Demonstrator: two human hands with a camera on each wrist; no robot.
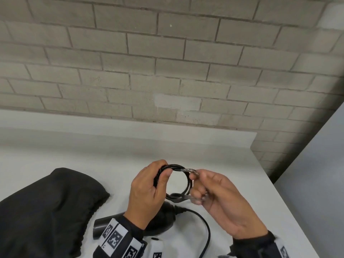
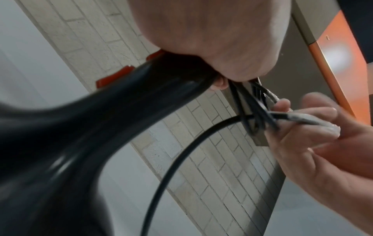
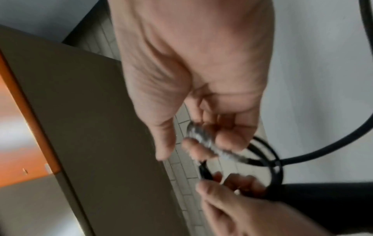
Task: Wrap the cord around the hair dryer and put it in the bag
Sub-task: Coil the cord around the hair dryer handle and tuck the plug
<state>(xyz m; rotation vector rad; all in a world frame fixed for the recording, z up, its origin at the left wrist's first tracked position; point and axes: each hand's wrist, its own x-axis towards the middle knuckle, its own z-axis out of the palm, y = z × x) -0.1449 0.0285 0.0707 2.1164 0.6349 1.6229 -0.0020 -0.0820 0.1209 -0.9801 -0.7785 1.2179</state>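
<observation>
My left hand grips a small coil of black cord held up above the white table. My right hand pinches a silvery clear tie that lies on the coil's right side; the same tie crosses my right fingers in the right wrist view. The black hair dryer lies on the table under my left wrist, its nozzle pointing left. Its cord loops off to the right. The black bag lies at the left.
A grey brick wall stands behind the table. The table's right edge runs diagonally close to my right hand. In the left wrist view a dark blurred cord bundle fills the lower left.
</observation>
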